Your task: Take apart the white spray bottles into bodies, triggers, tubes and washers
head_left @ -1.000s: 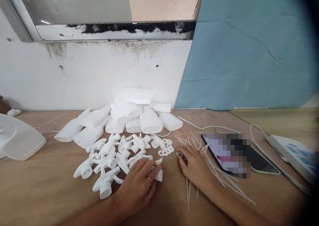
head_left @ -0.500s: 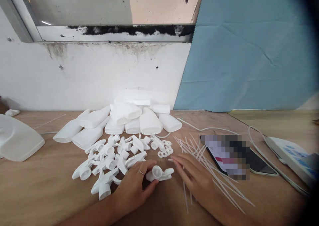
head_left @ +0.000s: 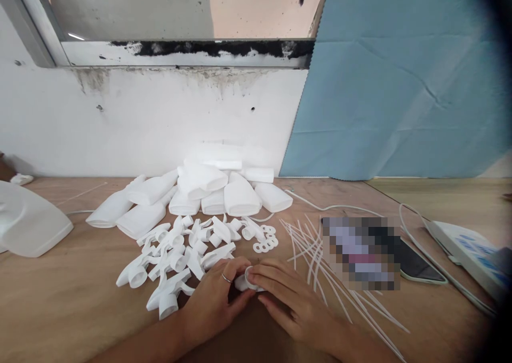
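Sprayer is sitting low at centre, before piled bottles; left hand is clamping it, right hand is covering its collar; I cannot tell whether it is pinching anything. Other sprayers, tubes and washers are lying loose, unjoined.

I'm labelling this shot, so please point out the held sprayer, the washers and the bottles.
Held sprayer (head_left: pixel 240 283): head view, on the bit of its body left showing.
Washers (head_left: pixel 266 246): head view, on a rim in the cluster.
Bottles (head_left: pixel 242 195): head view, on one bottle's body.
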Demonstrator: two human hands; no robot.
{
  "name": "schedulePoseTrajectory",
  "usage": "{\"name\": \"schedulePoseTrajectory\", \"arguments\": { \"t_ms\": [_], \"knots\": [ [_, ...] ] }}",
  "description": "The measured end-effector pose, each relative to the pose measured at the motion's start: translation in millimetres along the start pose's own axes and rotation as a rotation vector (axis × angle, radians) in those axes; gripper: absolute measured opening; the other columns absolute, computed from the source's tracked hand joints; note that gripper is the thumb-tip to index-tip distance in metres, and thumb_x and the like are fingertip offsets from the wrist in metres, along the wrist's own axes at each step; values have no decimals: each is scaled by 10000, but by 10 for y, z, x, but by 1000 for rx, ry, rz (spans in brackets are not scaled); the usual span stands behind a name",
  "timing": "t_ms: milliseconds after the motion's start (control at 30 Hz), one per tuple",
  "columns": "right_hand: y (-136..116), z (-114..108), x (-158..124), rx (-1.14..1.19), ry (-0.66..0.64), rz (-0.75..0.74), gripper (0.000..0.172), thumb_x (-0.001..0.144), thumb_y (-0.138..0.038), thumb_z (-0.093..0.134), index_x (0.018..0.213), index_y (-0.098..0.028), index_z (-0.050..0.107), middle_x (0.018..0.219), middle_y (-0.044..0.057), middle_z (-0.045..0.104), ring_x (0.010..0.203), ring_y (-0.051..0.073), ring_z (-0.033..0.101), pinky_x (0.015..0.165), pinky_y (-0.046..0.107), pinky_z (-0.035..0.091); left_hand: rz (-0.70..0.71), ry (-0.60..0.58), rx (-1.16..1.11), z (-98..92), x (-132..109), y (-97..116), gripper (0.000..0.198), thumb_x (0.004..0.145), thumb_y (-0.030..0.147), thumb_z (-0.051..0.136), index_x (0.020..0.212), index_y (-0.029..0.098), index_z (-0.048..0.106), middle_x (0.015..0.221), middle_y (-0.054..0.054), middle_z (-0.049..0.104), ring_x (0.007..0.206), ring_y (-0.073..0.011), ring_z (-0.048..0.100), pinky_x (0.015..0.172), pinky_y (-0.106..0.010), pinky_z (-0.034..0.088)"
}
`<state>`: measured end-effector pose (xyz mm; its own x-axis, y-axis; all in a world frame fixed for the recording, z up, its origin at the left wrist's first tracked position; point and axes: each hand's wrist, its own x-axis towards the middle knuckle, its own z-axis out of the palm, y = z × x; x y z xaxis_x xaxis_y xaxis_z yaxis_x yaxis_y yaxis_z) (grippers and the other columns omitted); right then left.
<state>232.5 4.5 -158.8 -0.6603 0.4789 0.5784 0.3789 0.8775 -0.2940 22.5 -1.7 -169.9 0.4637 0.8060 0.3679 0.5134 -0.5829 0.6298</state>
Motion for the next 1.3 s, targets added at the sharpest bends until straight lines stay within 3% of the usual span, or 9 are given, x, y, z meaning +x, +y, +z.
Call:
{"name": "schedulePoseTrajectory", "arguments": {
  "t_ms": [167, 300, 467, 1067, 1300],
  "knots": [
    [33, 42, -53, -69, -16, 118, 395, 843, -167, 581, 1223, -210, 486, 1247, 119, 545, 1169, 229, 505, 963, 400, 458, 67, -46, 67, -40, 17, 50, 235, 889, 206, 520, 1114, 255, 470, 1038, -30, 626, 941, -188, 566, 840, -338, 467],
    [58, 80, -71, -47, -80, 149, 463, 844, -151, 581, 1272, -247, 433, 1255, 96, 544, 1172, 224, 499, 974, 415, 446, 96, -51, 77, -40, 16, 43, 283, 853, 178, 570, 1110, 250, 473, 1065, -30, 621, 972, -191, 552, 866, -338, 454],
    [81, 103, -85, -37, -100, 178, 400, 872, -107, 519, 1238, -255, 456, 1164, 79, 598, 1077, 215, 548, 923, 389, 479, 108, -45, 67, -17, 19, -6, 288, 878, 194, 554, 1146, 264, 477, 1053, -12, 627, 960, -176, 550, 860, -321, 452],
    [53, 42, -21, -41, -51, 115, 311, 800, -49, 550, 1065, -211, 555, 1005, 61, 641, 948, 191, 601, 853, 333, 522, 209, -88, 245, -30, 12, -5, 251, 925, 240, 488, 1174, 235, 459, 1133, -38, 625, 998, -192, 571, 873, -343, 490],
    [-48, 102, -23, -196, -65, 168, 387, 786, -47, 520, 1152, -170, 497, 1072, 106, 631, 984, 245, 592, 849, 405, 524, 292, -57, 296, -20, 4, -13, 234, 931, 205, 465, 1165, 190, 463, 1101, -72, 624, 961, -192, 573, 846, -334, 499]
  ]
}}
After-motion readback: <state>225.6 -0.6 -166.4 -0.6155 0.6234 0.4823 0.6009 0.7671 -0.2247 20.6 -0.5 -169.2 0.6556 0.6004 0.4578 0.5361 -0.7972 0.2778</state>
